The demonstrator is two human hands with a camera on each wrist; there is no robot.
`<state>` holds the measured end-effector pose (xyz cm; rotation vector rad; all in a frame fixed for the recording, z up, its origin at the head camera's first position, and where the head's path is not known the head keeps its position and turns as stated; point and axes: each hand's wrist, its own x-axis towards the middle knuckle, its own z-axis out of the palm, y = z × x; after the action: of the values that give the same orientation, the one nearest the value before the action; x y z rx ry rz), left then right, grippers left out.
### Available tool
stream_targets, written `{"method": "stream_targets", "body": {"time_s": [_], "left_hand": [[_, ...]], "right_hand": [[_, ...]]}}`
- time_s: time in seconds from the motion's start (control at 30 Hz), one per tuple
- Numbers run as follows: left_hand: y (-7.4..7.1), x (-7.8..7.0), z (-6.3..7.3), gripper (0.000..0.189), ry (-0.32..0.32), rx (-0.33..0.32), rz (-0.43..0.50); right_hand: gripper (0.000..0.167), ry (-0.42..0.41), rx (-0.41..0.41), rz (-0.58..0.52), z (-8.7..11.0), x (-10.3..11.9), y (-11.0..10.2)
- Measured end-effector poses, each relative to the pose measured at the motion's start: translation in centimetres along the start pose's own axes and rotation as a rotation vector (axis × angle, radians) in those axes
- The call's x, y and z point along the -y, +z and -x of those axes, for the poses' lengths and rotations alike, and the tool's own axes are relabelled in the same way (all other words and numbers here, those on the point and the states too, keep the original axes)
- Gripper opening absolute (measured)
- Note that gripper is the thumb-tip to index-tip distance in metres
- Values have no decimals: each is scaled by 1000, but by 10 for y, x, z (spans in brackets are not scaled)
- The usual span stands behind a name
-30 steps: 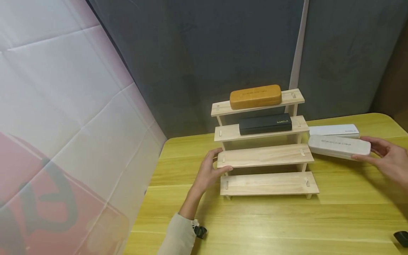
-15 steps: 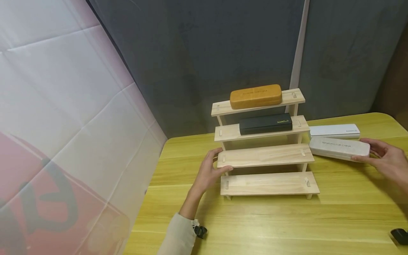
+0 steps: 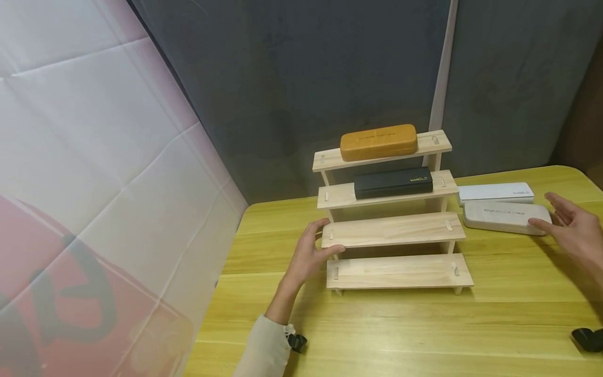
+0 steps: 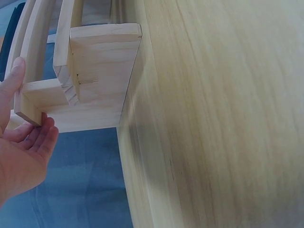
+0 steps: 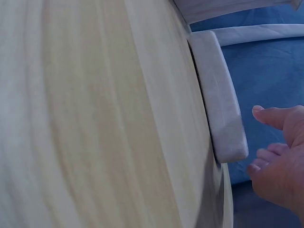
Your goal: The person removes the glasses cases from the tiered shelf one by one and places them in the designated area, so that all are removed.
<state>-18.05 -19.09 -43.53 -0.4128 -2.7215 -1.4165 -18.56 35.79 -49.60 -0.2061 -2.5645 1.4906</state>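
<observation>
A stepped wooden display stand [image 3: 393,230] rises in tiers on the table. My left hand [image 3: 308,256] grips the left end of its second tier from the bottom; in the left wrist view, thumb and fingers lie on opposite sides of that board. Right of the stand, a light grey glasses case [image 3: 504,213] lies closed on the table. My right hand [image 3: 577,233] hovers at the case's right end, its thumb overlapping the case in the head view. From the right wrist, a gap shows between the hand [image 5: 285,156] and the case [image 5: 221,102].
An orange glasses case [image 3: 379,144] sits on the top tier, a black case [image 3: 393,184] on the tier below. Just behind the grey case lies a white case [image 3: 494,192]. A dark grey curtain [image 3: 292,94] hangs behind the yellow wooden table [image 3: 391,335].
The light grey case has shifted slightly right and come down on the table. My right hand's fingers have come off it and spread. The left hand keeps its hold on the stand.
</observation>
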Motion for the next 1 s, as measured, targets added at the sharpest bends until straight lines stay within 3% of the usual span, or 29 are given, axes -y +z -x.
{"method": "stream_targets", "body": {"time_s": [0.2, 0.47, 1.0], "left_hand": [[0, 1, 0, 83, 8, -1, 10], [0, 0, 1, 83, 11, -1, 10], [0, -1, 0, 82, 15, 2, -2]], "right_hand": [[86, 39, 34, 20, 0, -2, 1], [93, -8, 94, 68, 0, -9, 5], [71, -18, 46, 177, -14, -2, 13]]}}
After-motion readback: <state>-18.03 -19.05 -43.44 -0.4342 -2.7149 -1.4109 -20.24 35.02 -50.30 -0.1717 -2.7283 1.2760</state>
